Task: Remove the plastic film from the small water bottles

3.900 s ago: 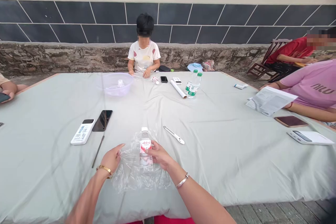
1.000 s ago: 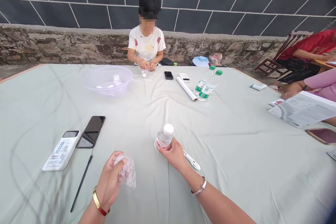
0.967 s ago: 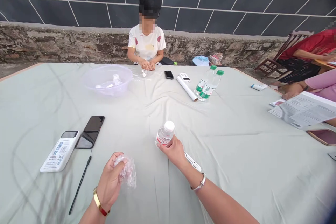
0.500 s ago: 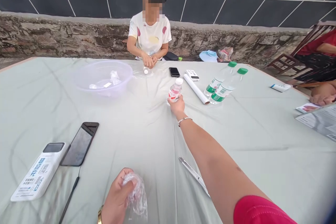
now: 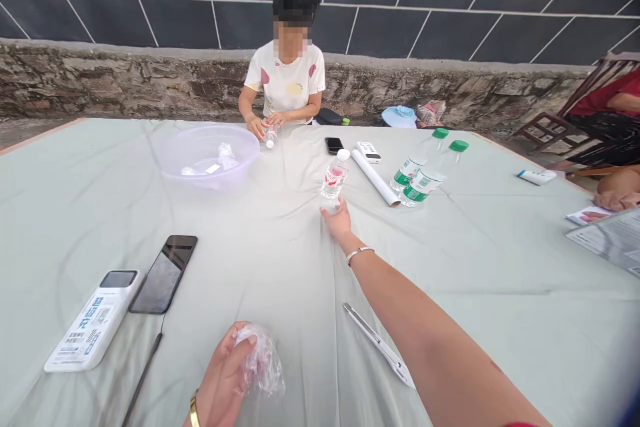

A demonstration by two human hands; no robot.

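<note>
Bottle (image 5: 335, 174) apparently just clear of right hand (image 5: 339, 223)

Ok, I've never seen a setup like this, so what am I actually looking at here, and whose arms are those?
This picture comes from a camera worn on someone's head, looking forward and down, so the two bare arms are the wearer's own. Their left hand holds crumpled clear plastic film. Their right hand lies open on the cloth-covered table, just short of an upright plastic bottle with a red label. A clear plastic basin and a phone also lie on the table. Across from the wearer, another person holds a small bottle.
</note>
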